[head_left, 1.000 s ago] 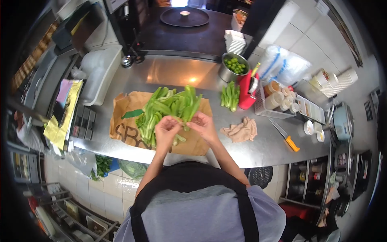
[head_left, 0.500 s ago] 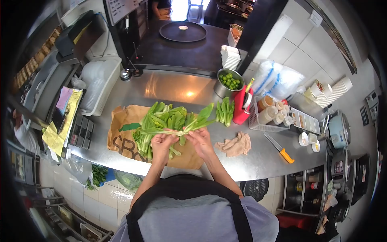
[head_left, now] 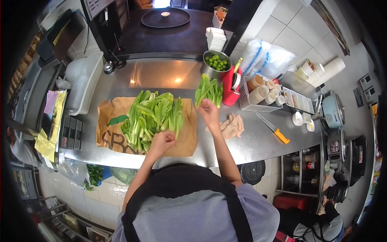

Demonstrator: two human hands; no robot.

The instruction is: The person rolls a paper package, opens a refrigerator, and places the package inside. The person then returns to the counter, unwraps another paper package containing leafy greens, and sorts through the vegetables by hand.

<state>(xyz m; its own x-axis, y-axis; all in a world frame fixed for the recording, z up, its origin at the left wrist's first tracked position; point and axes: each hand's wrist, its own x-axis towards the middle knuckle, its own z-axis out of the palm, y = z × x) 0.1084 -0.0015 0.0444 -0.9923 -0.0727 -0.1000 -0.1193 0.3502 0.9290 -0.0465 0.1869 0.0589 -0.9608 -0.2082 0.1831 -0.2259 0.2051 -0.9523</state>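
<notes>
A big pile of leafy green stalks [head_left: 149, 117] lies on a brown paper bag [head_left: 187, 141] on the steel counter. My left hand [head_left: 163, 142] is closed near the pile's lower right edge; what its fingers pinch, if anything, is too small to tell. Out to the right, my right hand [head_left: 209, 112] grips a leafy stalk [head_left: 202, 89] at its lower end, beside a small green bunch [head_left: 216, 94]. Just below that hand is a crumpled pinkish cloth [head_left: 230, 126].
A knife with an orange handle [head_left: 281, 136] lies at the right, near a basket of bottles [head_left: 260, 105]. A red object [head_left: 231, 86] and a pot of green limes [head_left: 216, 64] stand behind. At the left is a white bin of lids [head_left: 86, 82].
The hands, earlier together over the pile with a stalk between them, are now apart. My right hand has carried a stalk right to the small bunch. The view has shifted.
</notes>
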